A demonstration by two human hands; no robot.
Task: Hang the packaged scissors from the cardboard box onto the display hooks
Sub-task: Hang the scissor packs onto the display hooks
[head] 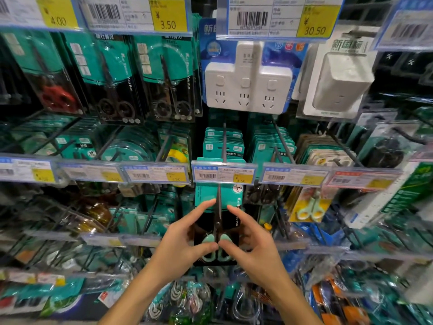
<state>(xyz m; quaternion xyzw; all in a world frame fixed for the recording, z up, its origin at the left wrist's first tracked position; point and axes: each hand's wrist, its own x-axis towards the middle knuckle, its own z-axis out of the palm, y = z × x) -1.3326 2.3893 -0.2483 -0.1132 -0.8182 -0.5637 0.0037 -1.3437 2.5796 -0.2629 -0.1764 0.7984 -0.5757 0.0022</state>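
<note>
**A:** so what are the hands doing here?

**B:** both arms reach up from the bottom of the view toward the middle of the rack. The left hand (187,238) and right hand (250,240) sit on either side of one scissors pack (218,207), palms turned inward, index fingers stretched up along its edges, thumbs pressing the front right by the pale green handles. So both hands are pinching that pack, not hanging loose.

**A:** and the pack itself?

**B:** upright between the hands, blade pointing up. Its teal top runs up behind the price tag (223,175) at the end of the hook (224,143). Can't tell if the hole is actually on the hook, the tag covers it. More of the same teal packs (222,144) hang further back on that hook.

**A:** neighbours?

**B:** white socket adapters (248,85) above, small yellow-carded scissors (309,207) to the right.
</note>
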